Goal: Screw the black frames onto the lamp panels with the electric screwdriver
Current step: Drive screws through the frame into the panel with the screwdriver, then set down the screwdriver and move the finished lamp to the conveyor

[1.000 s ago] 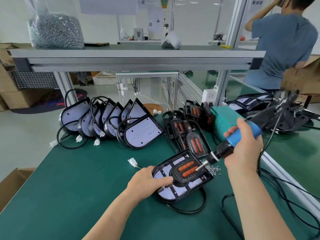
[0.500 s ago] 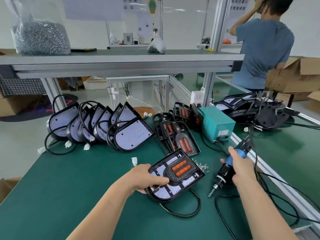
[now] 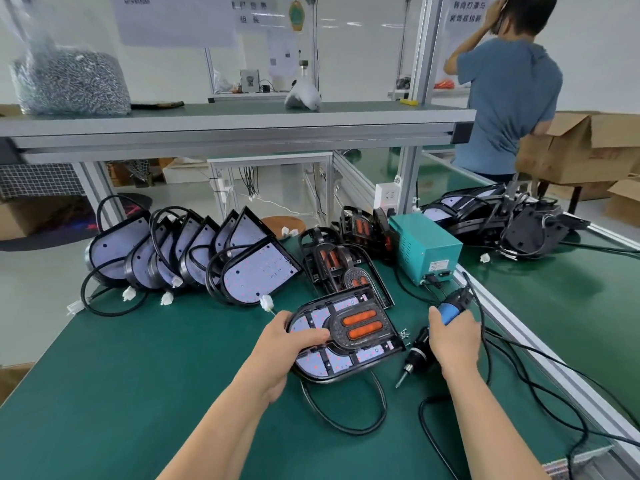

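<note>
So the left hand (image 3: 294, 336) is clamped on the rounded end of the D-shaped lamp panel with the black plastic frame and two orange inserts (image 3: 346, 336), which sits flat on the green worktop (image 3: 121, 393) right in front, its black cable looping out underneath. The right hand (image 3: 453, 336) is wrapped around the blue-and-black corded electric screwdriver (image 3: 427, 341), bit pointing down at the mat just beside the panel's right edge, not on any screw. Looks to me like a between-screws moment: frame is seated, driver is off the work. A little scatter of loose silver screws (image 3: 404, 333) lies between panel and driver, so I'd guess the next move is picking one up on the bit, lining it up with a frame hole and driving it straight while the left keeps the panel from spinning.
</note>
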